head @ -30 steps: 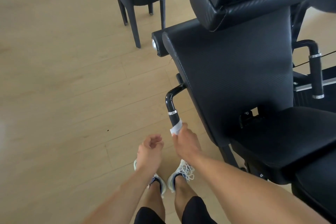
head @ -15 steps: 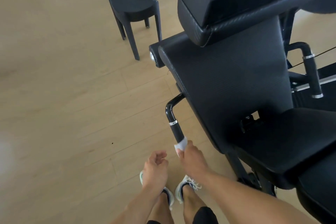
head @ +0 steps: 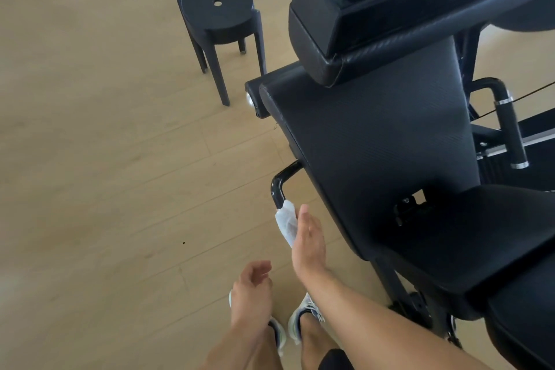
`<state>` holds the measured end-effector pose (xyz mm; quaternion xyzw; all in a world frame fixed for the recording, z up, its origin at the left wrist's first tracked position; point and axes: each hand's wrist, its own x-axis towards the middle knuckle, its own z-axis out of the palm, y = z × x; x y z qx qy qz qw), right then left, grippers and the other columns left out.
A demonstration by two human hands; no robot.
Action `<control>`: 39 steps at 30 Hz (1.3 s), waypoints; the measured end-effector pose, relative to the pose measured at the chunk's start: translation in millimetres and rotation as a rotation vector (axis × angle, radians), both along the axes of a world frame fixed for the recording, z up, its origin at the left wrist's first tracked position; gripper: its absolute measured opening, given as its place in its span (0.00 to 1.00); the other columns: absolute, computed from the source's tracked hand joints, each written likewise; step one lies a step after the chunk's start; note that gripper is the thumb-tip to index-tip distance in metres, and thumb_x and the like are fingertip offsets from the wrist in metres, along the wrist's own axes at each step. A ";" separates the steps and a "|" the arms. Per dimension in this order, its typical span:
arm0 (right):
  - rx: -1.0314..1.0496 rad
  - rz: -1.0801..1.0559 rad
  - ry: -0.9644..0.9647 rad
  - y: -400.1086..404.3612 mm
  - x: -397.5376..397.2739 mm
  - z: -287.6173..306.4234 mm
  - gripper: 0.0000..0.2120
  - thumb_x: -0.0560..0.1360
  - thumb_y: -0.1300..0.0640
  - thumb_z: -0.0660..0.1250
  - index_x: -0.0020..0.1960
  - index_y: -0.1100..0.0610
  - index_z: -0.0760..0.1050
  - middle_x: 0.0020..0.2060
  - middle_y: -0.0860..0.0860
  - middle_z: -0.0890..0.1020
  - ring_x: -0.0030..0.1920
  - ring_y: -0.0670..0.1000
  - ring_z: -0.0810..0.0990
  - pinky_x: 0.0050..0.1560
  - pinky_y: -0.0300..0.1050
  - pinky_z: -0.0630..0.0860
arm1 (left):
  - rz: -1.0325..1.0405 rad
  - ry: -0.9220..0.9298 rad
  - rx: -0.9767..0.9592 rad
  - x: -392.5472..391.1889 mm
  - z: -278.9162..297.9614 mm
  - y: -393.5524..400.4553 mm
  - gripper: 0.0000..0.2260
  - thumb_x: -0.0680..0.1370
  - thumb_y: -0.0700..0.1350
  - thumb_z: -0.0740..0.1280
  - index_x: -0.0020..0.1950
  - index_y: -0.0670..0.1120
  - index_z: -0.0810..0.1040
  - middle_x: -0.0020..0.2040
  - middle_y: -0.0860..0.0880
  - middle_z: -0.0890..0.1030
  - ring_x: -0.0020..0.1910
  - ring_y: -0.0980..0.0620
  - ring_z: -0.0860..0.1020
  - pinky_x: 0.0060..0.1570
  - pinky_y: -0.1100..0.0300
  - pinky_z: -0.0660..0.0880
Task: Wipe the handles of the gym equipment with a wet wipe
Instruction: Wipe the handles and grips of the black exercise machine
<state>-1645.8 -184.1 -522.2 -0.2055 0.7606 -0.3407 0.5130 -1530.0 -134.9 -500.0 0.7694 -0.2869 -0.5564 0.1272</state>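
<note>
Wooden plank floor, pale, matte, fills the left half. Black gym machine takes up the right: padded backrest and seat in woven, carbon-look vinyl, glossy black box on top. No brand, label or writing readable anywhere. Black plastic stool, four legs, rounded seat with a small centre hole, stands on the floor just left of the machine, apart from it.

Right hand reaches forward with the arm extended from the lower right, palm turned left, holding the white wet wipe against the near handle; fingers are hidden behind the wipe and handle, so wrap versus flat press is unclear. The wipe is crumpled, wrapped over the handle's lower grip just below the glossy bent black tube. Left hand hangs lower, just left of the right forearm, fingers loosely curled, holding nothing. Far handle on the machine's right side: black textured grip with chrome rings at both ends, untouched. White sneakers under the arms.
</note>
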 end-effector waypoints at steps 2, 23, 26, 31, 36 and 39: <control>0.042 -0.182 -0.107 -4.4 0.5 -5.2 0.25 0.82 0.35 0.53 0.60 0.50 0.79 0.56 0.43 0.80 0.58 0.45 0.76 0.60 0.40 0.66 | 0.007 -0.012 -0.010 3.4 2.1 2.3 0.16 0.76 0.32 0.62 0.52 0.52 0.82 0.50 0.58 0.84 0.52 0.61 0.80 0.41 0.70 0.70; 0.194 0.472 0.419 52.4 -16.4 -30.8 0.15 0.83 0.45 0.60 0.64 0.53 0.73 0.56 0.49 0.81 0.58 0.52 0.80 0.53 0.43 0.74 | 0.022 0.009 -0.002 5.6 2.0 9.7 0.15 0.77 0.34 0.63 0.53 0.52 0.82 0.51 0.58 0.84 0.53 0.58 0.81 0.52 0.60 0.76; 0.081 0.472 0.384 4.0 -8.4 -24.3 0.16 0.83 0.46 0.61 0.64 0.56 0.73 0.55 0.51 0.80 0.55 0.53 0.79 0.50 0.44 0.72 | 0.017 0.004 -0.028 7.4 1.7 4.8 0.15 0.78 0.34 0.63 0.53 0.51 0.81 0.51 0.59 0.83 0.50 0.63 0.80 0.43 0.71 0.72; 0.066 0.516 0.305 -9.9 -8.3 -24.4 0.16 0.83 0.43 0.57 0.62 0.54 0.69 0.53 0.49 0.79 0.50 0.51 0.79 0.49 0.49 0.76 | 0.036 -0.002 -0.049 7.9 -7.4 2.3 0.14 0.78 0.34 0.63 0.54 0.50 0.81 0.51 0.57 0.83 0.48 0.65 0.79 0.39 0.74 0.70; 0.292 0.512 0.309 80.5 -20.3 -41.8 0.14 0.83 0.43 0.55 0.62 0.49 0.69 0.53 0.48 0.80 0.52 0.49 0.80 0.55 0.54 0.79 | 0.043 -0.003 -0.013 5.4 -17.0 16.4 0.13 0.79 0.35 0.64 0.53 0.52 0.81 0.51 0.59 0.83 0.50 0.63 0.79 0.44 0.68 0.71; 0.222 0.566 0.351 57.7 -20.5 -33.9 0.13 0.84 0.46 0.57 0.60 0.54 0.68 0.50 0.49 0.79 0.48 0.51 0.79 0.48 0.50 0.77 | 0.076 0.037 0.012 5.0 -19.7 26.4 0.13 0.79 0.34 0.63 0.54 0.49 0.81 0.51 0.56 0.83 0.51 0.60 0.80 0.50 0.64 0.75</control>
